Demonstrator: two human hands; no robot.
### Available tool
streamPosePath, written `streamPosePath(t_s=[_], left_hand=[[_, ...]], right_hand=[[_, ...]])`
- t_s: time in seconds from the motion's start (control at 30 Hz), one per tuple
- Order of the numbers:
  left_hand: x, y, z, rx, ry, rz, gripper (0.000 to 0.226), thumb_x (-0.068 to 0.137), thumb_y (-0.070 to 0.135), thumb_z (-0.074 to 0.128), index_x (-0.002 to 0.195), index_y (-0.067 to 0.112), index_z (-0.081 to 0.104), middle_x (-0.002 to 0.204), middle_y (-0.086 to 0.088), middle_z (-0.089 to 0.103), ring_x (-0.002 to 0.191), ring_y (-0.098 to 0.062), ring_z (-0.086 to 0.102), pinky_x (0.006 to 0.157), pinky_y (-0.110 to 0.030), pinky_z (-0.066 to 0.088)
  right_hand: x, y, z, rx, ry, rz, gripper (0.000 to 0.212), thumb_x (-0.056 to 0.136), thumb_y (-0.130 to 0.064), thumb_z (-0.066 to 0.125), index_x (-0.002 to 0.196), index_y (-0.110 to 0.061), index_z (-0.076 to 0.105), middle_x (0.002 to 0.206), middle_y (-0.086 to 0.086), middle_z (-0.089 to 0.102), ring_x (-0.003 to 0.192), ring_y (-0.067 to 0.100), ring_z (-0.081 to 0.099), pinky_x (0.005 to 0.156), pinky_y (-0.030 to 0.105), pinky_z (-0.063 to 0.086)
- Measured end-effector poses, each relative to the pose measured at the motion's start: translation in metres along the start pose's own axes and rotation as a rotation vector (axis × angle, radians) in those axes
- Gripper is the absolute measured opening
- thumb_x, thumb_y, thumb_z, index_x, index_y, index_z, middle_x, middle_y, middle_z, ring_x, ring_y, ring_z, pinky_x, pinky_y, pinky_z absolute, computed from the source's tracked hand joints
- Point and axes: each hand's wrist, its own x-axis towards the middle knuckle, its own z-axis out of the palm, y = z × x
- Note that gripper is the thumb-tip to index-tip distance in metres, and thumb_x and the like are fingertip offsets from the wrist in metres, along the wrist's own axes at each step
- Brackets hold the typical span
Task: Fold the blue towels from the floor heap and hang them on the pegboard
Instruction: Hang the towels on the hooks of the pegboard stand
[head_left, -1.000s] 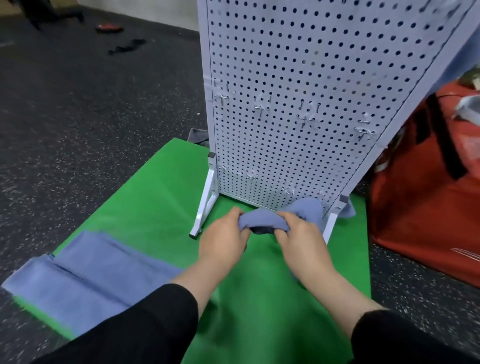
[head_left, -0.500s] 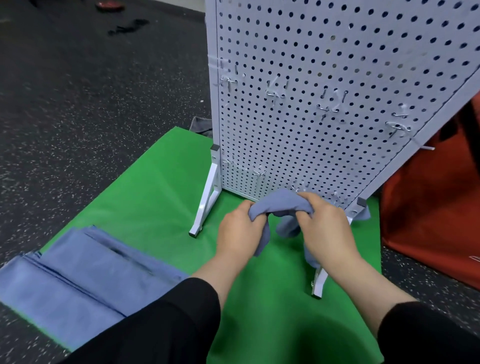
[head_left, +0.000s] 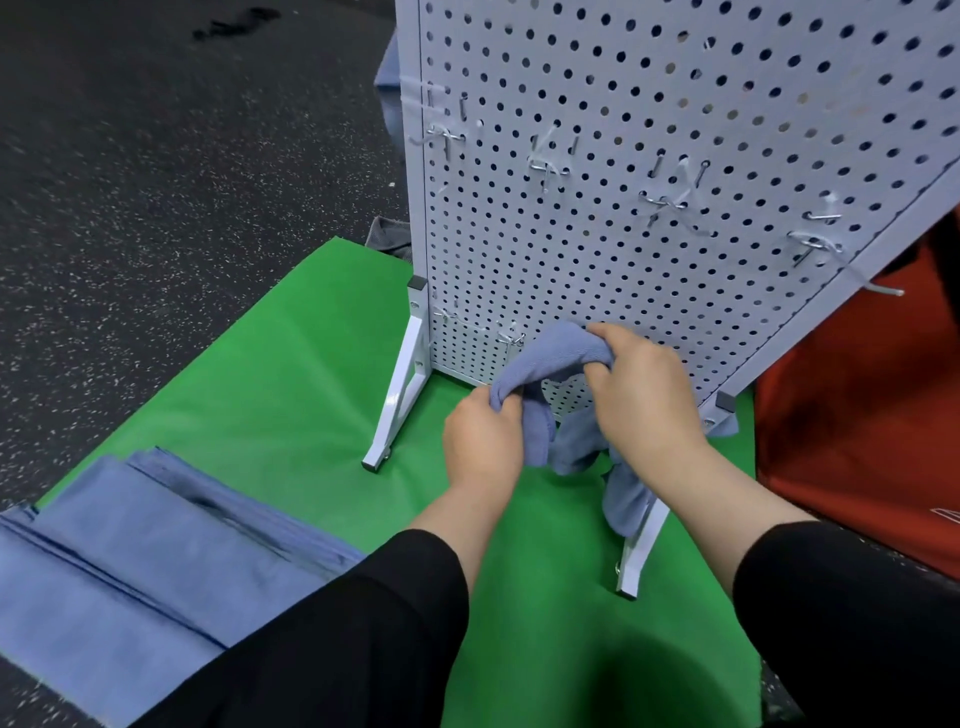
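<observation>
A bunched blue towel is held up in front of the lower part of the white pegboard. My left hand grips its lower left end. My right hand grips its upper right end, close to the board's bottom hooks. Loose ends of the towel hang down between and below my hands. Several flat blue towels lie stacked at the lower left, partly on the green mat.
Metal hooks stick out of the pegboard in a slanting row. The board's white feet stand on the green mat. A red bag sits to the right. Dark speckled floor lies to the left.
Both hands have raised the bunched towel from near the mat to the board's lower hooks, and the right hand now sits higher than the left. The view has moved closer to the board.
</observation>
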Motion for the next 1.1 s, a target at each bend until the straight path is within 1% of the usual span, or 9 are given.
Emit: streamPosePath(t_s=[0.23, 0.43, 0.57, 0.63, 0.7, 0.8, 0.9, 0.97, 1.1], left_hand=[[0.005, -0.009, 0.024, 0.079, -0.092, 0.013, 0.034, 0.097, 0.036, 0.06, 0.085, 0.006, 0.07, 0.081, -0.015, 0.07, 0.076, -0.036, 0.06, 0.065, -0.039, 0.046], [0.021, -0.012, 0.038, 0.072, -0.174, -0.089, 0.034, 0.095, 0.034, 0.063, 0.068, 0.014, 0.057, 0.067, -0.006, 0.057, 0.069, -0.029, 0.051, 0.058, -0.032, 0.03], [0.019, -0.015, 0.042, 0.118, -0.215, -0.075, 0.045, 0.092, 0.036, 0.065, 0.057, 0.015, 0.047, 0.059, -0.004, 0.051, 0.065, -0.032, 0.048, 0.053, -0.033, 0.028], [0.015, -0.018, 0.045, 0.138, -0.23, -0.035, 0.049, 0.091, 0.037, 0.066, 0.055, 0.016, 0.042, 0.064, -0.013, 0.056, 0.072, -0.041, 0.055, 0.055, -0.033, 0.028], [0.012, -0.022, 0.047, 0.146, -0.223, 0.005, 0.051, 0.091, 0.038, 0.067, 0.054, 0.016, 0.04, 0.07, -0.019, 0.061, 0.077, -0.044, 0.058, 0.055, -0.034, 0.028], [0.015, -0.024, 0.044, 0.146, -0.216, 0.043, 0.045, 0.091, 0.04, 0.067, 0.059, 0.015, 0.048, 0.07, -0.016, 0.063, 0.069, -0.037, 0.054, 0.055, -0.035, 0.029], [0.016, -0.027, 0.042, 0.121, -0.256, 0.071, 0.033, 0.091, 0.038, 0.066, 0.07, 0.014, 0.057, 0.073, -0.011, 0.066, 0.069, -0.032, 0.054, 0.055, -0.034, 0.034], [0.015, -0.031, 0.04, 0.051, -0.311, 0.081, 0.023, 0.093, 0.033, 0.064, 0.079, 0.014, 0.061, 0.077, -0.005, 0.069, 0.072, -0.029, 0.059, 0.058, -0.033, 0.041], [0.012, -0.037, 0.031, -0.12, -0.37, 0.075, 0.01, 0.094, 0.02, 0.061, 0.1, 0.021, 0.069, 0.093, 0.002, 0.074, 0.09, -0.022, 0.067, 0.08, -0.034, 0.054]], right_hand=[[0.003, 0.015, 0.01, -0.099, -0.033, 0.056, 0.031, 0.094, -0.012, 0.051, 0.121, -0.019, 0.066, 0.1, 0.012, 0.071, 0.092, 0.036, 0.06, 0.075, 0.04, 0.048], [0.001, 0.022, 0.015, -0.223, -0.088, 0.07, 0.028, 0.093, -0.013, 0.053, 0.119, -0.014, 0.063, 0.099, 0.016, 0.07, 0.093, 0.038, 0.061, 0.075, 0.041, 0.049], [-0.004, 0.016, 0.023, -0.208, -0.158, 0.143, 0.022, 0.092, -0.008, 0.048, 0.112, -0.011, 0.058, 0.099, 0.015, 0.067, 0.082, 0.031, 0.051, 0.068, 0.036, 0.032], [-0.016, 0.012, 0.03, -0.118, -0.158, 0.134, 0.026, 0.095, -0.006, 0.047, 0.119, -0.01, 0.055, 0.109, 0.014, 0.065, 0.085, 0.03, 0.05, 0.07, 0.033, 0.03], [-0.03, 0.008, 0.036, 0.082, -0.119, 0.152, 0.035, 0.1, -0.007, 0.045, 0.135, -0.008, 0.049, 0.129, 0.015, 0.059, 0.102, 0.022, 0.056, 0.08, 0.027, 0.038], [-0.04, 0.013, 0.052, 0.155, -0.079, 0.239, 0.053, 0.1, -0.006, 0.047, 0.151, -0.015, 0.036, 0.145, 0.006, 0.052, 0.111, 0.015, 0.054, 0.087, 0.018, 0.035], [-0.046, 0.021, 0.069, 0.199, -0.044, 0.267, 0.061, 0.1, -0.007, 0.049, 0.157, -0.018, 0.03, 0.136, 0.005, 0.059, 0.101, 0.01, 0.054, 0.086, 0.013, 0.036], [-0.05, 0.024, 0.078, 0.227, -0.016, 0.302, 0.06, 0.102, -0.012, 0.049, 0.157, -0.024, 0.028, 0.128, 0.005, 0.065, 0.101, 0.015, 0.062, 0.09, 0.021, 0.046], [-0.059, 0.031, 0.092, 0.308, 0.042, 0.326, 0.05, 0.103, -0.023, 0.051, 0.15, -0.033, 0.037, 0.129, -0.001, 0.064, 0.116, 0.02, 0.062, 0.104, 0.039, 0.05]])
